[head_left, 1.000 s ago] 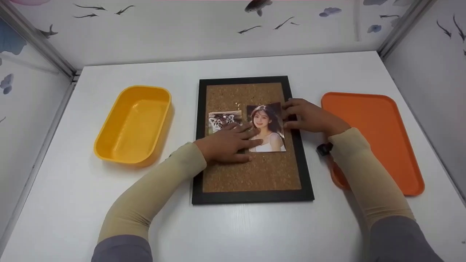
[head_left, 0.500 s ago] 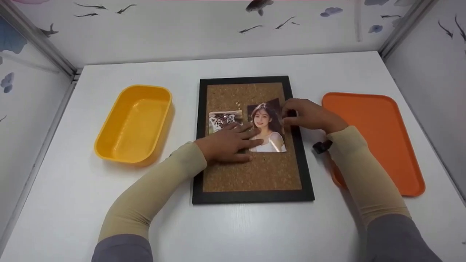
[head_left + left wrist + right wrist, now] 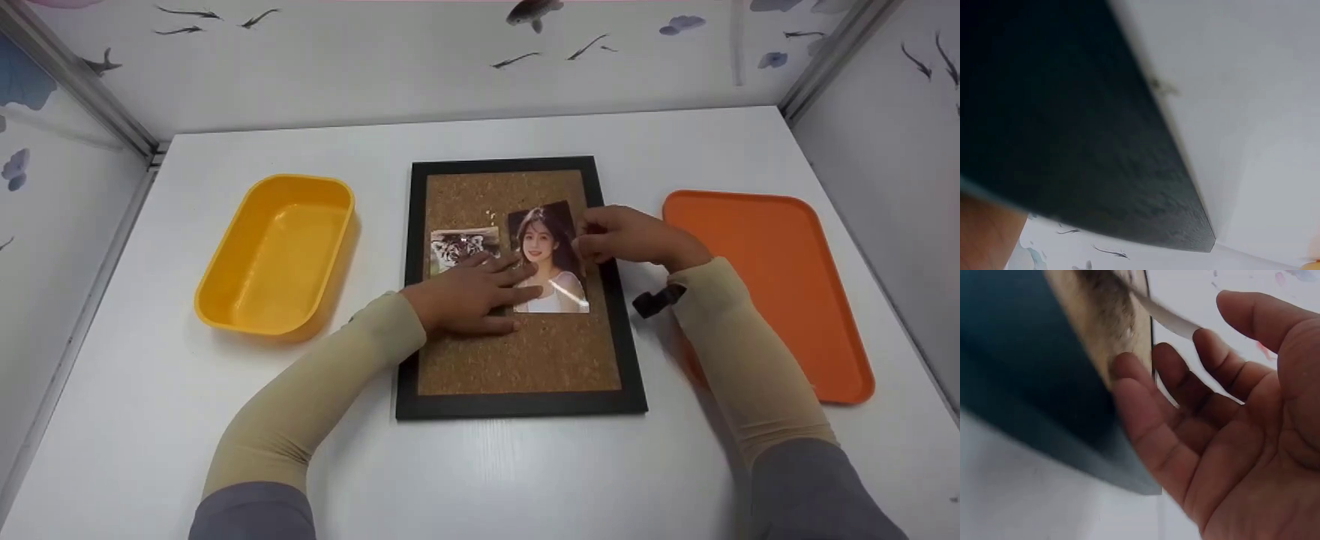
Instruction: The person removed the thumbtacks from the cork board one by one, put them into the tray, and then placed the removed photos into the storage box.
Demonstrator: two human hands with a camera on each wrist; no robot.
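On the cork board (image 3: 517, 360) lie two photos: a portrait photo (image 3: 547, 255) at the right and a tiger photo (image 3: 461, 244) at the left. My left hand (image 3: 472, 296) rests with spread fingers across the lower part of both. At the portrait photo's right edge is my right hand (image 3: 622, 236), its fingers bent. Its fingertips touch that edge, which is lifted off the cork. In the right wrist view the thumb (image 3: 1241, 312) stands apart from the index fingertip (image 3: 1207, 343). The left wrist view shows mostly the board's black frame (image 3: 1100, 140).
A yellow basin (image 3: 277, 255) stands on the white table (image 3: 480, 480) left of the board. To the right lies an orange tray (image 3: 780, 300), partly under the right forearm. Printed panels (image 3: 375, 75) enclose the table's back and sides.
The portrait photo's upper right corner has lifted from lying flat. My right hand's fingers have bent more and shifted slightly left. The left hand stays in place.
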